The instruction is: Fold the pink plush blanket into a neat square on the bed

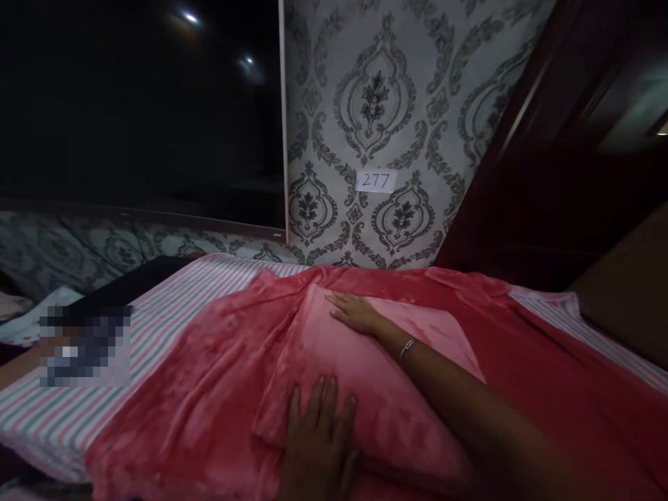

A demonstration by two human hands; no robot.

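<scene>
A pink plush pillow (376, 390) lies on a red fleece blanket (209, 396) spread over the bed. My left hand (318, 435) rests flat on the pillow's near edge, fingers stretched out. My right hand (355, 313) lies flat on the pillow's far corner, fingers together and extended, with a thin bracelet (408, 347) on the wrist. Neither hand holds anything.
A pink-and-grey striped sheet (172, 313) covers the mattress under the blanket. A blurred dark object (86, 341) sits at the left edge. Patterned wallpaper carries a label reading 277 (376, 181). A dark window (140, 104) is at the left, dark wood furniture (574, 174) at the right.
</scene>
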